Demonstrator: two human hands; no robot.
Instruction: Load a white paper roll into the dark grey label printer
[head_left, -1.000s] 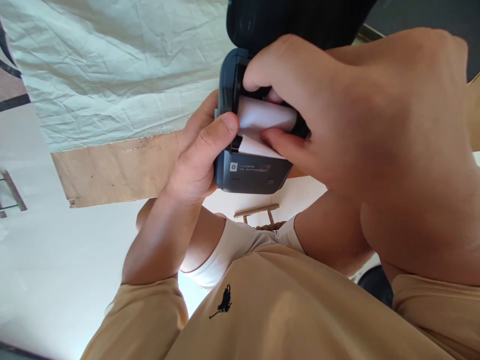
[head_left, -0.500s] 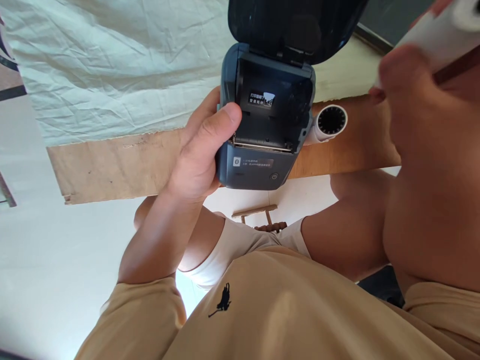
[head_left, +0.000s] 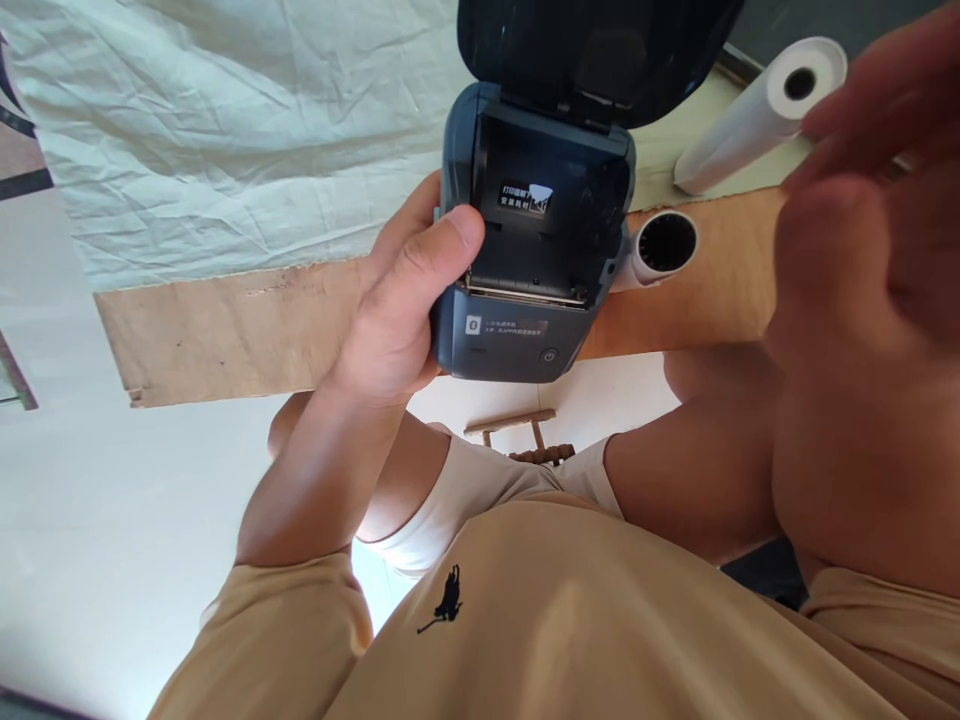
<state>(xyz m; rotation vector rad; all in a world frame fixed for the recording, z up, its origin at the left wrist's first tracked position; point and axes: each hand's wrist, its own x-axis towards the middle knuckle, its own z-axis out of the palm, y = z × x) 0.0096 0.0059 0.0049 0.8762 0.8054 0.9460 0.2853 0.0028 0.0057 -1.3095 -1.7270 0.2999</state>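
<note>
My left hand (head_left: 394, 315) is closed round a small dark blue label printer (head_left: 510, 335), thumb on its left edge. The printer's lid (head_left: 592, 50) stands open and the paper bay (head_left: 551, 235) is empty, with a small sticker inside. My right hand (head_left: 862, 300) hovers blurred at the right, fingers loosely apart with nothing in them. Just beyond its fingertips a white paper roll (head_left: 750, 120) lies on the table. A second roll with a dark core (head_left: 661, 245) lies right beside the printer.
A wooden table (head_left: 225, 330) is partly covered by a creased pale cloth (head_left: 225, 130). My beige shirt (head_left: 562, 620) fills the lower frame. A pale floor (head_left: 90, 520) lies at the left, and a small wooden piece (head_left: 514, 425) shows below the printer.
My right hand pulled the white roll out of the printer, carried it up to the right and let it go on the table. The left hand kept the printer still.
</note>
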